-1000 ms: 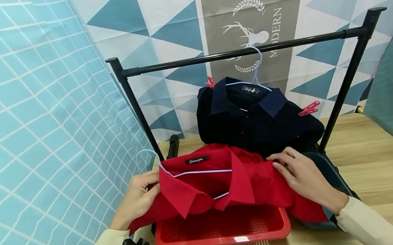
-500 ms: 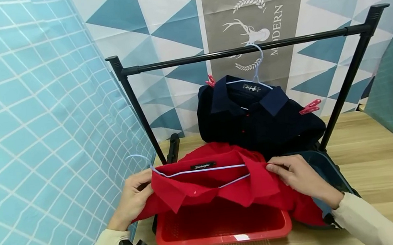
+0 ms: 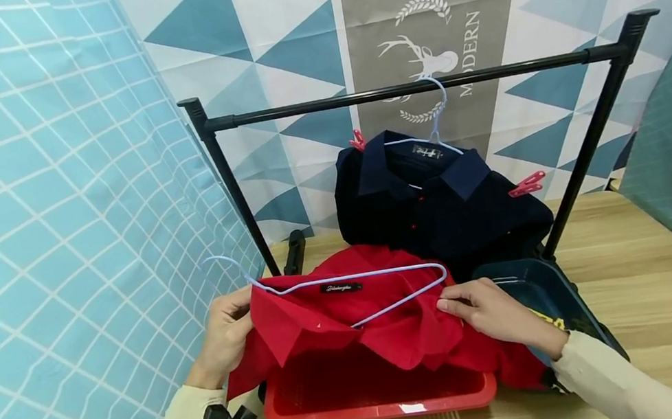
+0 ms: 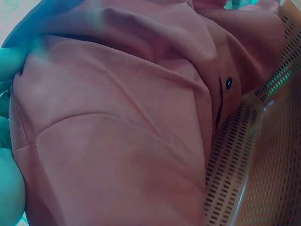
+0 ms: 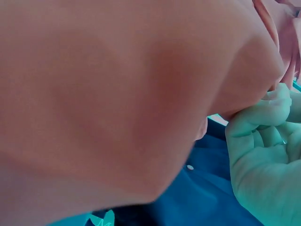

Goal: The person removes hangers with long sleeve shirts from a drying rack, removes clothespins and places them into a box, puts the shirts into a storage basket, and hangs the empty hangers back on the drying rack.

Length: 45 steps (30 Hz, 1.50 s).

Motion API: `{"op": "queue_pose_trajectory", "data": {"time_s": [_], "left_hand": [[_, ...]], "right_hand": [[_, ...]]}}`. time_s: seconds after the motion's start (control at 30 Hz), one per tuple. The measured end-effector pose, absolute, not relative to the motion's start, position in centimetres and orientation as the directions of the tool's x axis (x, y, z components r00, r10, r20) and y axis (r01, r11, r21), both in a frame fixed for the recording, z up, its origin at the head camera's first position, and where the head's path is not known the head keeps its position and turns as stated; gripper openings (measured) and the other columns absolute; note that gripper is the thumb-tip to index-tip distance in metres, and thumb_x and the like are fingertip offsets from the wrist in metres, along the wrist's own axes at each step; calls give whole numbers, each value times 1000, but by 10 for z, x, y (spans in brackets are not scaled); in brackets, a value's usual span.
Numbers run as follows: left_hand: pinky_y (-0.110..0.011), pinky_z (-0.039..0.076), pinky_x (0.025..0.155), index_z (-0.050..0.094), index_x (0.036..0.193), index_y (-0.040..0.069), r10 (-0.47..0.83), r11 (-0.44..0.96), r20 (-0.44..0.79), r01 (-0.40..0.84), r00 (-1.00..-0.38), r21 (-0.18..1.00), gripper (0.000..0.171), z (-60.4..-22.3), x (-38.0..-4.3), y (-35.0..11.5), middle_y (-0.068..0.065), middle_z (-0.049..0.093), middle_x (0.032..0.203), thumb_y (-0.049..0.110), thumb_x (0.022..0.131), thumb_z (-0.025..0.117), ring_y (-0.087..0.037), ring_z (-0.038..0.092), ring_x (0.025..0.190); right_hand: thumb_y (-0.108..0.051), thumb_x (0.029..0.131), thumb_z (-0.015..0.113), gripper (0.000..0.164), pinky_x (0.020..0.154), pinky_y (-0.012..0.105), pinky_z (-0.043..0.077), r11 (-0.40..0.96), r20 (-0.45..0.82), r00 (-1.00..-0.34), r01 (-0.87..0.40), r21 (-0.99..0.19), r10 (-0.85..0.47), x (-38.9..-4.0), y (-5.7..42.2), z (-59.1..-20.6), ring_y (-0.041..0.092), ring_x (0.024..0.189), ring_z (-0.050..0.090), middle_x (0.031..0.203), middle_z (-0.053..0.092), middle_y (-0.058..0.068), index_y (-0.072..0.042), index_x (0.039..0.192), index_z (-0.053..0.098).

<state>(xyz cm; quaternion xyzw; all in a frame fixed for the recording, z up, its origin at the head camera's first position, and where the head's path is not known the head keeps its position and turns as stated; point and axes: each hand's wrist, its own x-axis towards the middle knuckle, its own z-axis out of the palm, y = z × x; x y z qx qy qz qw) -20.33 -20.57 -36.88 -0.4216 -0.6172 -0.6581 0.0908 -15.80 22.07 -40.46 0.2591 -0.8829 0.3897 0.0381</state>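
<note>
A red collared shirt [image 3: 283, 326] is held up over the red basket [image 3: 384, 411]. A pale blue wire hanger [image 3: 374, 273] lies through its neck; the right end shows outside the collar opening, and its hook sticks out at the left. My left hand [image 3: 224, 336] grips the shirt's left side just below the hook. With thumb and fingers my right hand [image 3: 497, 310] pinches the shirt's other side, right below the hanger's bare end. Fabric [image 4: 117, 94] fills most of the left wrist view, and the right wrist view shows my curled fingers [image 5: 254, 117] at the cloth's edge.
A black rack [image 3: 324, 104] stands behind, with a dark navy shirt [image 3: 436, 212] on a hanger and pink clothespins [image 3: 526, 184] at its shoulders. Under my right arm sits a dark blue basket [image 3: 517, 270] with something yellow [image 3: 547, 318] inside. A tiled-pattern curtain [image 3: 65, 233] borders the left.
My right hand has moved left and a little down with the shirt's edge, and the hanger's right end has come into view. The left hand has shifted slightly left.
</note>
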Motion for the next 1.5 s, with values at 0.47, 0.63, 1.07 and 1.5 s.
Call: {"op": "queue_pose_trajectory", "data": {"time_s": [0.47, 0.63, 1.07, 1.5], "left_hand": [[-25, 54, 74, 76, 103, 2, 469, 65, 547, 645, -693, 761, 21, -372, -200, -208, -5, 74, 102, -10, 97, 59, -17, 66, 95], [-25, 53, 75, 77, 100, 9, 510, 123, 538, 676, -671, 726, 25, -375, -201, -203, -5, 73, 101, -9, 97, 60, -17, 66, 94], [-25, 53, 77, 78, 96, 13, 516, 146, 545, 695, -661, 704, 27, -375, -201, -199, -4, 73, 100, -8, 97, 61, -18, 66, 94], [-26, 53, 78, 78, 95, 14, 541, 143, 531, 693, -653, 707, 27, -379, -201, -199, -4, 73, 99, -8, 97, 62, -20, 65, 94]], "right_hand": [[-17, 105, 60, 15, 55, 25, 43, 569, 317, -889, -455, -685, -330, -160, 224, -384, 12, 62, 52, 78, 64, -3, -19, 111, 74], [-13, 103, 64, 17, 58, 23, 47, 525, 503, -781, -623, -580, -371, -155, 216, -371, 10, 67, 55, 82, 62, -9, -21, 112, 76], [-1, 88, 79, 24, 64, 13, 49, 558, 569, -563, -804, -206, -600, -148, 194, -364, -2, 68, 52, 91, 66, -10, -12, 109, 77], [10, 83, 77, 33, 56, 7, 39, 513, 686, -499, -832, -210, -530, -148, 206, -368, -3, 63, 47, 87, 66, -11, -11, 109, 75]]}}
